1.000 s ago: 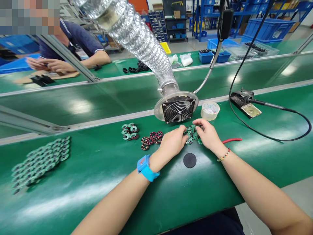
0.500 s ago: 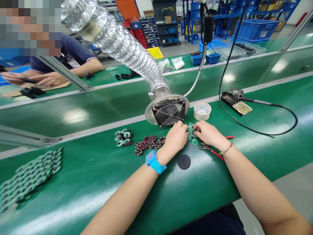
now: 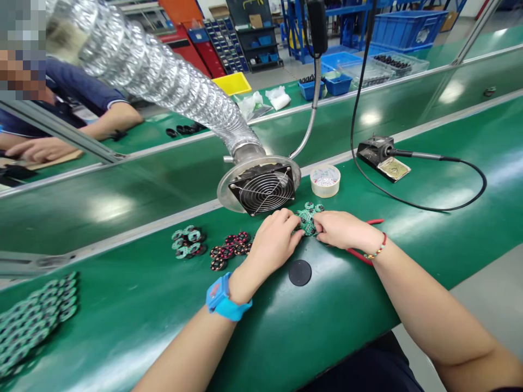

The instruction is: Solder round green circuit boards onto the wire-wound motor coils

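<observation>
A small cluster of round green circuit boards [image 3: 307, 218] lies on the bench between my two hands. My left hand [image 3: 274, 238] holds the cluster's left side, with fingers curled and thumb pressed in. From the right, my right hand [image 3: 342, 231] closes its bent fingers on the boards at that side; the fingertips are partly hidden. Red-handled cutting pliers [image 3: 360, 256] lie beneath my right hand, their jaws covered. In front of the cluster rests a flat black disc [image 3: 299, 273]. Copper-wound ring parts [image 3: 229, 247] sit left of my left hand, partly covered by it.
A fume-extractor fan [image 3: 267, 190] stands just behind the hands, beside a tape roll [image 3: 326, 181] with small bits inside. A soldering iron stand [image 3: 378, 155] is at right. Board-topped parts [image 3: 188, 242] and many green boards [image 3: 38, 321] lie left. A co-worker's arm [image 3: 108, 120] is across the bench.
The view has shifted slightly right. My left hand has turned more palm-down with its thumb against the boards, and my right hand has closed in, now covering the pliers' jaws.
</observation>
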`<state>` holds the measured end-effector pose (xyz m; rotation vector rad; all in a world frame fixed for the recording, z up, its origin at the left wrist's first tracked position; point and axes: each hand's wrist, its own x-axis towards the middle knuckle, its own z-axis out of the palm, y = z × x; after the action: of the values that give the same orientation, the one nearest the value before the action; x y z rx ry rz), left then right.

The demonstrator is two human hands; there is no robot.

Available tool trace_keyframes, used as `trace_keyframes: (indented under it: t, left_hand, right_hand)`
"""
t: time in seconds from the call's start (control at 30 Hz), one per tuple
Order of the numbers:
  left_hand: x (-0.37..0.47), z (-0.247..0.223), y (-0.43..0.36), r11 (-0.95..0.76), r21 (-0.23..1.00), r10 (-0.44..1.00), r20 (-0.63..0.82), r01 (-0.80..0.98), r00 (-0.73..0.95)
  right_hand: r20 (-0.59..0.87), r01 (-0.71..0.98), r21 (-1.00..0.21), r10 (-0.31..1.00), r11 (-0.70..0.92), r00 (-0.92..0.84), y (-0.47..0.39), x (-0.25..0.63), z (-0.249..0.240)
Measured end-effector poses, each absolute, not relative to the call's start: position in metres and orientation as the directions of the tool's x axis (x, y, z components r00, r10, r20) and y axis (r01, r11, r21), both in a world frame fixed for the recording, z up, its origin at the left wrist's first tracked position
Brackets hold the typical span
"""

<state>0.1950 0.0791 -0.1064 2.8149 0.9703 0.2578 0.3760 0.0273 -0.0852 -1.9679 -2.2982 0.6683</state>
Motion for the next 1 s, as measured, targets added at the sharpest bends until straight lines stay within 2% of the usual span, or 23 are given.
trace_keyframes:
  t: [0.23,0.47,0.7,0.83,0.9,1.0]
  left_hand:
    - [0.209,-0.114,0.071,-0.822,0.08,0.569,0.062,0.564,0.82]
    - [0.212,-0.111,0.074,-0.829,0.046,0.559,0.029,0.557,0.829]
    - [0.21,-0.112,0.081,-0.766,0.128,0.642,0.101,0.63,0.76]
    - [0.21,-0.116,0.085,-0.719,0.197,0.694,0.162,0.666,0.702]
    - [0.21,-0.117,0.085,-0.697,0.243,0.716,0.184,0.675,0.673]
    - [0.212,-0.117,0.086,-0.679,0.314,0.729,0.188,0.663,0.658]
  right_hand:
    - [-0.115,0.961,-0.272,0.991,0.039,-0.073,0.031,0.384,-0.091]
    - [-0.093,0.945,-0.317,0.99,0.074,-0.109,0.03,0.385,-0.091]
    - [-0.018,0.915,-0.401,0.998,0.053,-0.066,0.033,0.388,-0.092]
    - [0.052,0.87,-0.492,0.999,0.026,-0.001,0.033,0.389,-0.092]
    - [0.102,0.829,-0.559,0.991,-0.017,0.089,0.035,0.394,-0.089]
    - [0.187,0.717,-0.687,0.924,-0.119,0.333,0.041,0.415,-0.085]
